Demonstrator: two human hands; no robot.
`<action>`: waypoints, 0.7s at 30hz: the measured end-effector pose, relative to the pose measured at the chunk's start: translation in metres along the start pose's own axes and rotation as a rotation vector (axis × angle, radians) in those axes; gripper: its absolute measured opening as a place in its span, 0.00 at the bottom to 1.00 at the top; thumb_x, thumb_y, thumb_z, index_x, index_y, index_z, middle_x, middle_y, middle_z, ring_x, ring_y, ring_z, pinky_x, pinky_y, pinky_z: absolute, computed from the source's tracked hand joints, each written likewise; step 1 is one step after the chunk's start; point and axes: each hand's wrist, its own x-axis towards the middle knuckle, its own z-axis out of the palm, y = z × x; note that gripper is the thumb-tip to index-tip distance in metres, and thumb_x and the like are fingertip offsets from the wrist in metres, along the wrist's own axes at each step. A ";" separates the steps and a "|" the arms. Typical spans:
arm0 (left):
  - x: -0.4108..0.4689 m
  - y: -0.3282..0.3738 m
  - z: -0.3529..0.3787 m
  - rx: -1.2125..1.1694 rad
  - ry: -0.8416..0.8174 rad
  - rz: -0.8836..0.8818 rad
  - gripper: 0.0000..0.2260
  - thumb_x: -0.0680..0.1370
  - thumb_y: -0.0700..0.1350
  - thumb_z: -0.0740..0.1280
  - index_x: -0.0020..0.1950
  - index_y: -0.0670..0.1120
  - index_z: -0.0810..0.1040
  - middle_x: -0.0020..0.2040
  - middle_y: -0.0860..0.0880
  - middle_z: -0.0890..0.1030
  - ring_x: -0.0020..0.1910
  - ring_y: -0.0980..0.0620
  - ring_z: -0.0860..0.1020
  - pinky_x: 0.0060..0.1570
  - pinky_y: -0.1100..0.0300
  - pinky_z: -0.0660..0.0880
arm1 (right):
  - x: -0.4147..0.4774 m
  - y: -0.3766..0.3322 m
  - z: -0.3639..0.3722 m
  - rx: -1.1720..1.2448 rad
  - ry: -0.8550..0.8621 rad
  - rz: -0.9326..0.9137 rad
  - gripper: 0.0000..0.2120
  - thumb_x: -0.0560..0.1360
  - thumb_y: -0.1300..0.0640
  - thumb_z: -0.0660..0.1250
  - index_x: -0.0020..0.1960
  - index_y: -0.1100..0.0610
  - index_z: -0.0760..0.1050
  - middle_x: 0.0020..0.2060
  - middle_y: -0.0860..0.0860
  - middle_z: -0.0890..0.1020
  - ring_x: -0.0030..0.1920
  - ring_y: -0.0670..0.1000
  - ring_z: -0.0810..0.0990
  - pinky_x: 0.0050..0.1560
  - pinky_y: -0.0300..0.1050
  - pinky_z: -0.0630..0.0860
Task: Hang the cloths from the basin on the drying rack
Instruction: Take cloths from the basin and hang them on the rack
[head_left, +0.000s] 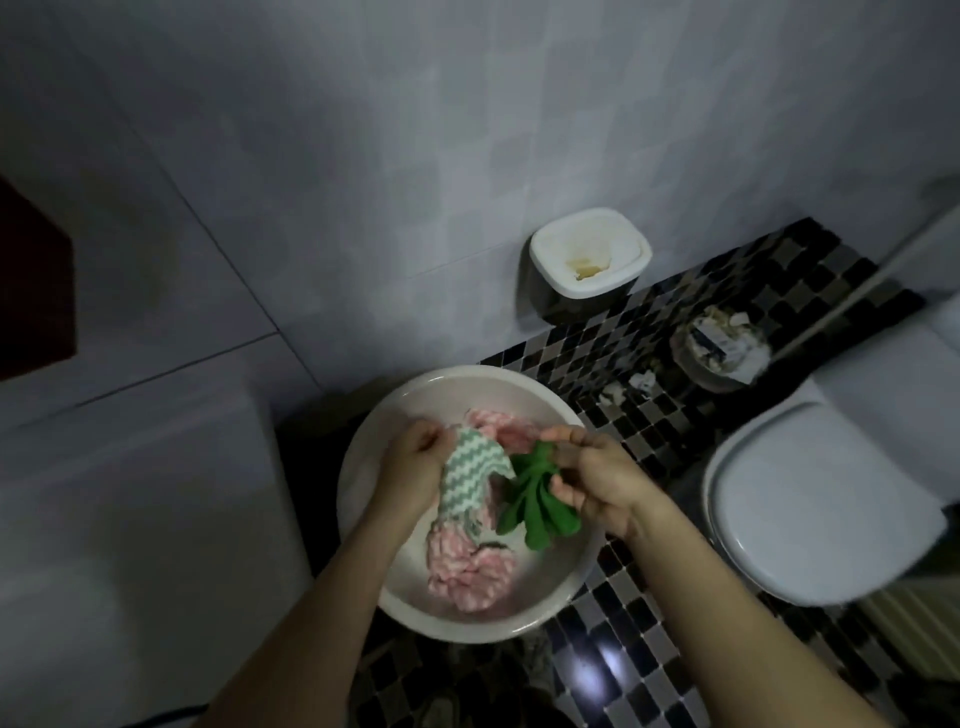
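A round white basin (363, 467) stands on the mosaic floor and holds several cloths. My left hand (410, 462) grips a green-and-white zigzag cloth (470, 475) and lifts it over the basin. My right hand (592, 478) pinches a plain green cloth (535, 504) that hangs from its fingers. Pink-and-white cloths (467, 569) lie bunched in the basin, one at the front and one (498, 428) behind the hands. No drying rack is in view.
A toilet with its lid down (810, 509) stands to the right. A white lidded bin (589, 257) sits by the tiled wall, and a small waste basket with paper (719, 351) beside it. A white appliance (130, 519) fills the left side.
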 end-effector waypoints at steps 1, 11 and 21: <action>-0.005 0.011 -0.005 -0.021 -0.004 0.039 0.10 0.77 0.45 0.65 0.36 0.48 0.75 0.33 0.54 0.74 0.36 0.55 0.72 0.42 0.55 0.68 | -0.010 -0.005 0.003 0.045 0.000 -0.032 0.13 0.79 0.71 0.57 0.48 0.57 0.76 0.42 0.56 0.78 0.37 0.49 0.76 0.25 0.35 0.76; -0.070 0.069 -0.035 0.078 -0.318 0.294 0.08 0.72 0.47 0.74 0.42 0.53 0.74 0.46 0.58 0.79 0.49 0.63 0.76 0.44 0.72 0.69 | -0.119 -0.033 0.043 0.527 0.110 -0.324 0.12 0.78 0.73 0.56 0.42 0.60 0.71 0.40 0.58 0.75 0.43 0.54 0.79 0.29 0.37 0.79; -0.120 0.093 -0.008 0.223 -0.204 0.684 0.11 0.75 0.37 0.69 0.56 0.46 0.82 0.53 0.52 0.78 0.52 0.53 0.78 0.47 0.76 0.69 | -0.215 -0.031 0.040 0.948 0.175 -0.401 0.10 0.78 0.72 0.56 0.44 0.63 0.72 0.40 0.59 0.74 0.33 0.55 0.80 0.33 0.44 0.82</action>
